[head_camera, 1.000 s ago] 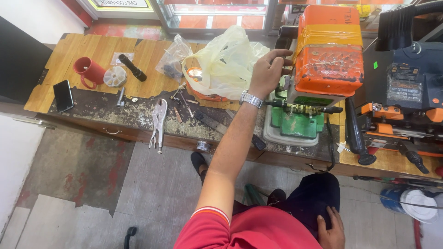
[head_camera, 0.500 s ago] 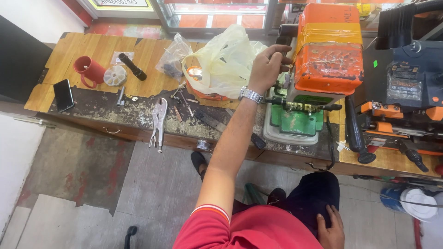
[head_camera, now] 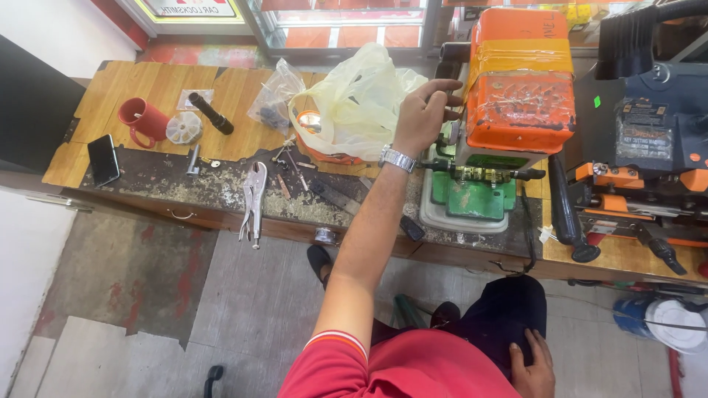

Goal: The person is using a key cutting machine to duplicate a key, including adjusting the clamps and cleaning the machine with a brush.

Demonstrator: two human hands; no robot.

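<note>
While the left arm stretches out over the workbench [head_camera: 140, 88], the left hand [head_camera: 422, 116] sits at the left flank of the orange-and-green machine [head_camera: 509, 110], fingers [head_camera: 442, 87] curled and bunched against its side. What the fingertips grip there cannot be made out. A metal wristwatch [head_camera: 397, 158] circles that wrist.

Machine: boxy orange upper housing, scuffed and worn, banded with yellowish tape near the top. Below it a green base sits in a pale tray, with a dark horizontal bar and brass-coloured fittings across the front. It stands directly right of the left hand, touching it.

Just left of the hand: a crumpled pale yellow plastic bag [head_camera: 361, 99] over an orange container. Further left, a small clear bag [head_camera: 271, 103] of dark bits, a black torch [head_camera: 211, 113], a round clear parts box [head_camera: 183, 127], a red mug [head_camera: 141, 120] and a dark phone [head_camera: 103, 158] near the bench's far left end. Below and left of the hand, locking pliers [head_camera: 254, 199] hang over the bench edge among metal filings and loose small tools.

Well right of the hand, beyond the orange machine, stands a second machine [head_camera: 649, 140], dark blue-grey with orange parts and black handles.

The right hand [head_camera: 532, 361] lies flat on the dark trouser leg, fingers loosely together, holding nothing, low and well apart from the bench.
</note>
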